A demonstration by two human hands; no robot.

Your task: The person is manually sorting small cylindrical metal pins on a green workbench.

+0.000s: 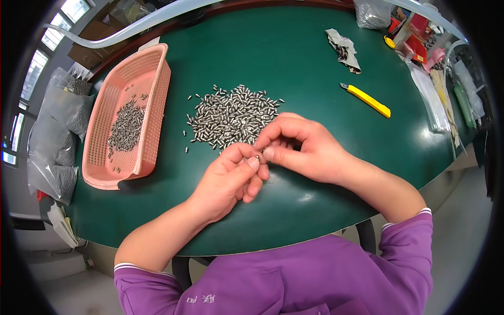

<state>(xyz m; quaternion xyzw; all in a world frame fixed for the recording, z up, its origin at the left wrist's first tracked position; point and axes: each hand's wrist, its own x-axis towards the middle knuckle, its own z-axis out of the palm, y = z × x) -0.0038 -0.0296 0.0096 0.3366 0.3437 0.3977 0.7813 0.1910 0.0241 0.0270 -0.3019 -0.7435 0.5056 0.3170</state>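
A heap of small silvery metal parts [228, 115], short and cylindrical, lies on the green tabletop [252, 52]. In front of it my two hands meet. My left hand [231, 178] pinches a tiny metal part [258, 157] between thumb and forefinger. My right hand [307, 147] is closed beside it, thumb and forefinger pinched right against the left fingertips. Whether the right fingers grip the same part or another one is hidden. To the left a pink plastic basket [157, 105] holds more of these metal parts [127, 126].
Plastic bags of metal parts [63, 131] stand along the left edge. A yellow utility knife [369, 101] and a crumpled paper [344, 50] lie at right. Farther right are clear plastic bags [428, 94] and clutter. A pale tube [136, 29] arches over the far edge.
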